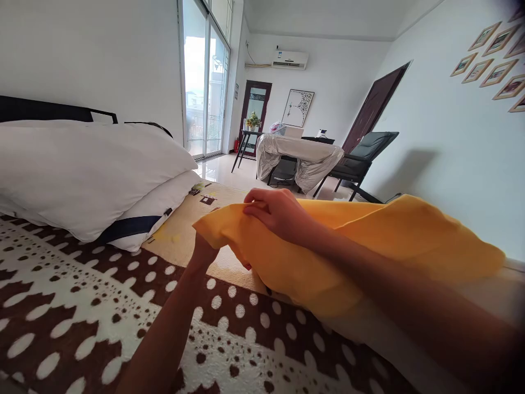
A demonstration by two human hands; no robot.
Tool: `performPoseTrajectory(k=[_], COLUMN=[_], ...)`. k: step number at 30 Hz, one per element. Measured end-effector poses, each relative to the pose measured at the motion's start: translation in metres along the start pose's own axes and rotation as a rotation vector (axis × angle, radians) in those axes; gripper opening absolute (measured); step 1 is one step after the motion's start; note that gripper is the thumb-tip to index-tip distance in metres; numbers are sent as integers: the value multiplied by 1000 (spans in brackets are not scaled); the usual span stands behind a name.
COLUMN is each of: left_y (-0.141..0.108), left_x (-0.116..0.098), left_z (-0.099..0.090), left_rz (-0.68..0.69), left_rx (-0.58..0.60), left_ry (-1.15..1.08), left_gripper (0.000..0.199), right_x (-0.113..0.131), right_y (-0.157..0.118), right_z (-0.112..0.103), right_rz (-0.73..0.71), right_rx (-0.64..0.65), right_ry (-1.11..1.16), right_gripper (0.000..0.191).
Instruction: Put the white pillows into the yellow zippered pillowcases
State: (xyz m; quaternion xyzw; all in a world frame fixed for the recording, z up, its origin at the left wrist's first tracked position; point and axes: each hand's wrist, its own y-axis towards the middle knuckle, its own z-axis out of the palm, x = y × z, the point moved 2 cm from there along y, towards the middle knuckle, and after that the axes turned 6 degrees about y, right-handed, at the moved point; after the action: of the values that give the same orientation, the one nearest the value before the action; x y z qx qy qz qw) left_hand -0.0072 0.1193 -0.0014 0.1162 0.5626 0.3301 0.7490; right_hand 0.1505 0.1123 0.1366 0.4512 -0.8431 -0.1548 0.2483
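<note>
A large yellow cloth (303, 262) stretches from the middle of the view to the right, over a bed with a brown and white dotted blanket (246, 339). My right hand (276, 210) pinches the cloth's upper edge, with thumb and fingers pressed together. At the cloth's left corner, my left hand (206, 249) reaches up underneath; the cloth covers its fingers, so their pose is hidden. Between my forearms, a beige patterned mat (180, 235) shows under the cloth.
White pillows (90, 169) are stacked on the left, one with a dark blue band. Beyond the bed stand a covered table (299, 148) and a black folding chair (365, 156). A glass sliding door (205, 82) is at the back left.
</note>
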Motion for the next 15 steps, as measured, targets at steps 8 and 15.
performPoseTrajectory(k=[8, 15], left_y=[7, 1], left_x=[-44, -54], left_z=[7, 13], left_rz=[94, 214], left_rx=[327, 309], left_ry=[-40, 202], left_gripper=[25, 18], right_x=[10, 14], right_y=[-13, -20], right_z=[19, 21], right_rz=[-160, -281], right_rx=[216, 142], right_ry=[-48, -105], right_gripper=[14, 16])
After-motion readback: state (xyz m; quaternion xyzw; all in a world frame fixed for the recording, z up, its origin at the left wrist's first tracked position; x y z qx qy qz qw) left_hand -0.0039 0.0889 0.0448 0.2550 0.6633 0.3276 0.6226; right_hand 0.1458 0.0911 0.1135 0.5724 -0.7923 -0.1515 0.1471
